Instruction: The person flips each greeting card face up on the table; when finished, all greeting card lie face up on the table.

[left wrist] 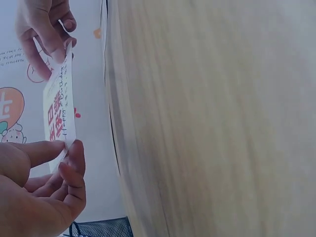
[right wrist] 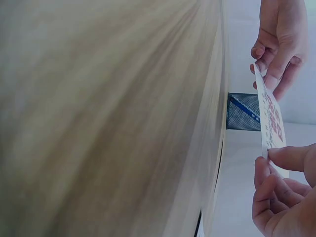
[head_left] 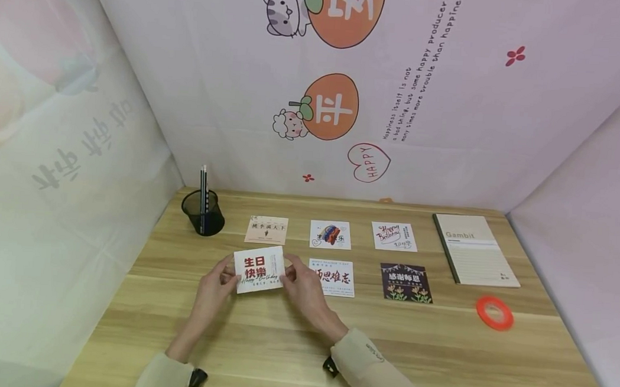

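Both hands hold one white card point(head_left: 258, 269) with red Chinese characters and dark script, raised above the table and tilted toward the head camera. My left hand point(head_left: 215, 283) pinches its left edge between thumb and fingers. At the opposite edge, my right hand point(head_left: 303, 286) grips it the same way. In the left wrist view the card point(left wrist: 60, 108) is seen almost edge-on between the two hands. Partly behind the right hand lies a white card with red brush lettering point(head_left: 337, 278). Just beyond the held card is a pale pink card point(head_left: 266, 231).
A black mesh pen cup point(head_left: 209, 217) with pencils stands at the back left. Further cards lie flat: one with a colourful drawing point(head_left: 331, 235), a Happy Birthday card point(head_left: 395, 236) and a dark card point(head_left: 406, 283). At right are a notebook point(head_left: 476, 251) and a red tape roll point(head_left: 495, 298).
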`<action>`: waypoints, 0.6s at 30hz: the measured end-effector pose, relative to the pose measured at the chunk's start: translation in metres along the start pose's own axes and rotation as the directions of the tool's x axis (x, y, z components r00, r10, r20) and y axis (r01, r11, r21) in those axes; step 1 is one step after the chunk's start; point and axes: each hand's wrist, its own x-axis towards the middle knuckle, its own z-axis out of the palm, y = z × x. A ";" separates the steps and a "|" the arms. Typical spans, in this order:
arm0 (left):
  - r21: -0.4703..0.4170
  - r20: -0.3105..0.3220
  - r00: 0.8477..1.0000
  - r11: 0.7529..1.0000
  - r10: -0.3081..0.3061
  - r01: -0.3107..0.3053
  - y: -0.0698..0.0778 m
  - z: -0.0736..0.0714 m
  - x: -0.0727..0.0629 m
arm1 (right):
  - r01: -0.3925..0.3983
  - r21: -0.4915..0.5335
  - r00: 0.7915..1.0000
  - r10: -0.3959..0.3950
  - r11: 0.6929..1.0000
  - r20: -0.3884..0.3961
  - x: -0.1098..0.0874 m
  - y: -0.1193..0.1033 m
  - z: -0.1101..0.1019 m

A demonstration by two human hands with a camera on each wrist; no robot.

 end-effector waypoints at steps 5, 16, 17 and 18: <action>-0.043 0.004 1.000 0.999 0.014 -0.014 0.000 0.002 0.001 | -0.060 0.023 0.998 0.060 0.998 0.004 0.001 0.003 0.003; -0.069 0.039 0.999 0.997 -0.035 0.038 0.001 0.003 0.002 | -0.094 0.053 0.995 0.095 0.994 -0.021 0.005 0.005 0.005; -0.069 0.036 0.999 0.997 -0.035 0.037 0.001 0.003 0.003 | -0.087 0.049 0.996 0.088 0.995 -0.025 0.005 0.006 0.006; -0.069 0.032 0.999 0.997 -0.035 0.037 0.001 0.003 0.004 | -0.084 0.045 0.996 0.085 0.996 -0.029 0.005 0.006 0.006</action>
